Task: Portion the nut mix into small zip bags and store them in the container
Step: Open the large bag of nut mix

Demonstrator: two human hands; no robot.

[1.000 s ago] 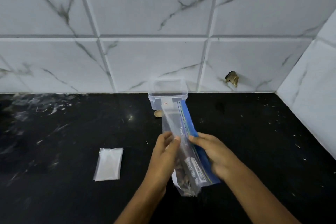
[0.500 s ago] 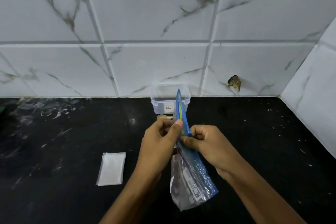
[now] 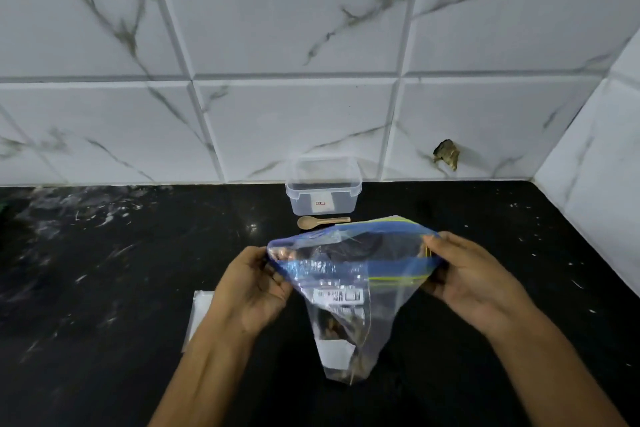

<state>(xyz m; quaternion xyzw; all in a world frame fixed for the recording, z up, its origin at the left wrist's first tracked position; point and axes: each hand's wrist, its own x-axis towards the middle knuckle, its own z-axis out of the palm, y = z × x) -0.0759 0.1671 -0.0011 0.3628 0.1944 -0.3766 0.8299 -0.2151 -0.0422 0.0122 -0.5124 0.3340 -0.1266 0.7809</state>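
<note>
While the left hand [image 3: 256, 284] and right hand [image 3: 471, 274] each pinch a rim side, the nut-mix zip bag [image 3: 349, 291] hangs mid-frame, mouth pulled wide — likely for scooping; spoon [image 3: 320, 222] and open container [image 3: 323, 189] wait behind on the bench [image 3: 104, 270], small bags [image 3: 199, 315] lower left.

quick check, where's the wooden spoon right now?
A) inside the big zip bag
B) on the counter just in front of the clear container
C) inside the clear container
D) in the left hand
B: the wooden spoon lies flat on the black counter right in front of the clear container, beyond the big zip bag.
</note>
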